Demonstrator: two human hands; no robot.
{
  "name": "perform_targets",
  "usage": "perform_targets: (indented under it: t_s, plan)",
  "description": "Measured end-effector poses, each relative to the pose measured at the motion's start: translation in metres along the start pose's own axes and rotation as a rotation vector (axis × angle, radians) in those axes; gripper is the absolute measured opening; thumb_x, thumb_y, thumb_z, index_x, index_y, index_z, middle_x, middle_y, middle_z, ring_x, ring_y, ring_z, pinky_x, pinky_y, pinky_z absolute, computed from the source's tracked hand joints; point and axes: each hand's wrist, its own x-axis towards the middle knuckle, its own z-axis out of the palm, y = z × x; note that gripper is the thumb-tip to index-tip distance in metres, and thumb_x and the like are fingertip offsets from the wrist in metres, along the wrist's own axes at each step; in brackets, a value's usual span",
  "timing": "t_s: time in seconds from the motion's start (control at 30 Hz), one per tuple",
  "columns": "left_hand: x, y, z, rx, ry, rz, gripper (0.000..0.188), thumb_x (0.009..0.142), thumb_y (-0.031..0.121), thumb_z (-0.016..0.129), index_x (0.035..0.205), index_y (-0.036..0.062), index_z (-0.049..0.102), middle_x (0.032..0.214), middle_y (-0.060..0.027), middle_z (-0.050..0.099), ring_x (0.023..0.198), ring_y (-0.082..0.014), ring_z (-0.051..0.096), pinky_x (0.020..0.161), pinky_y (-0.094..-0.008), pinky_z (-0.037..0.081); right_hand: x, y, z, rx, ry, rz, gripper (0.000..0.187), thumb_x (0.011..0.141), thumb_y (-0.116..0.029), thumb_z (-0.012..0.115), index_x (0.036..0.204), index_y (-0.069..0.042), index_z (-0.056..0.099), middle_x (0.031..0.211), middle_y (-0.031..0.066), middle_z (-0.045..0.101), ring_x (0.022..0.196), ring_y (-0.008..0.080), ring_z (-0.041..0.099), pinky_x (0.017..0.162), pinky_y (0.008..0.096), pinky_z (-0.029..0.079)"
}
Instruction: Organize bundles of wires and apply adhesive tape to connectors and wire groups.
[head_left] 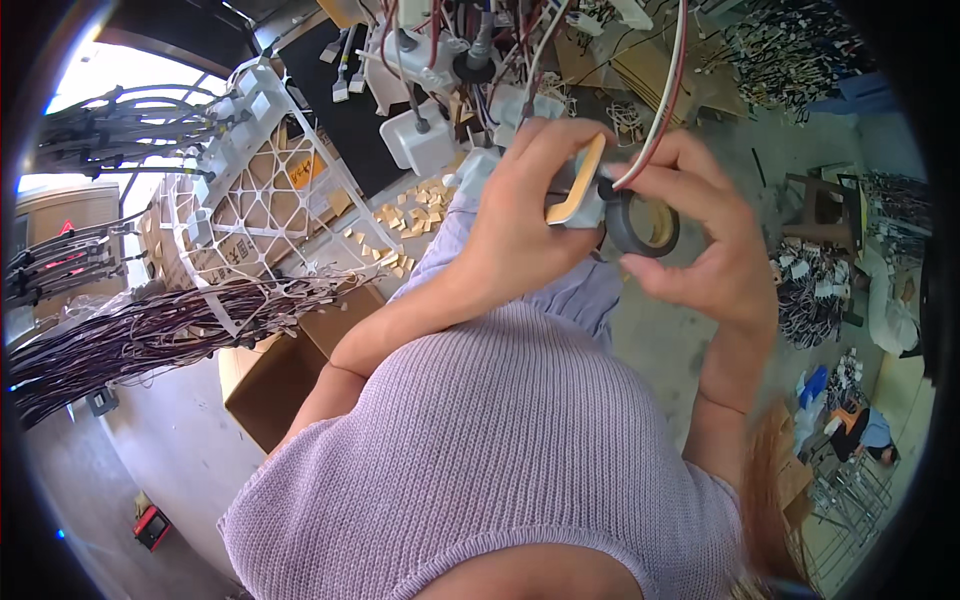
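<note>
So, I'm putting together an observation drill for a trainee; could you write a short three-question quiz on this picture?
1. Which hand holds the roll of dark tape?
2. True or false: the pale piece with a yellowish edge is in the left hand.
3. The scattered small blocks are: A) blue; B) green; C) tan.

Key: 1. The right hand. 2. True. 3. C.

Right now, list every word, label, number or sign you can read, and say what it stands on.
Orange label, upper left: bold dark marks; wording not copied here.
Cardboard, left: dark print, partly covered; wording not copied here.
Red triangle, far left: too small to read.
Black tape roll in the right hand: no lettering visible.
White block in the left hand: none readable.
</note>
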Motion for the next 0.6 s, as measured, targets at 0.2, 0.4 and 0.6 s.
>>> perform_targets:
  t_s: [0.2, 0.4, 0.6]
  plan:
    - [0.002, -0.008, 0.006, -0.19, -0.106, 0.001, 0.054, 0.067, 0.008, 0.075, 0.116, 0.0024, 0.053, 0.102, -0.011, 0.059, 0.089, -0.0261, 0.06, 0.076, -0.0345, 0.049, -0.009, -0.031, 0.019, 0.377, 0.155, 0.211, 0.087, 0.068, -0.03, 0.083, 0.138, 0.001, 0.044, 0.1, 0.0057, 0.061, 0.086, 0.013, 0.059, 0.08, 0.0258, 0.047]
    - [-0.002, -0.001, -0.006, -1.24, -0.81, -0.61, 0.053, 0.065, 0.017, 0.061, 0.11, -0.0101, 0.055, 0.08, -0.0131, 0.062, 0.067, -0.0185, 0.063, 0.044, -0.0242, 0.046, 0.015, 0.003, -0.009, 0.413, -0.046, 0.168, 0.049, 0.083, -0.008, 0.064, 0.129, 0.0, 0.049, 0.115, 0.0103, 0.061, 0.101, 0.0135, 0.059, 0.081, 0.025, 0.046]
    - [-0.007, -0.005, 0.0, -1.721, -1.263, -0.751, 0.066, 0.061, 0.02, 0.061, 0.112, -0.0192, 0.047, 0.072, -0.0194, 0.053, 0.059, -0.0287, 0.059, 0.034, -0.0247, 0.041, 0.054, 0.046, 0.006, 0.559, -0.419, -0.331, 0.054, 0.079, -0.023, 0.074, 0.123, 0.004, 0.056, 0.124, 0.0191, 0.053, 0.11, 0.0248, 0.053, 0.092, 0.0352, 0.043]
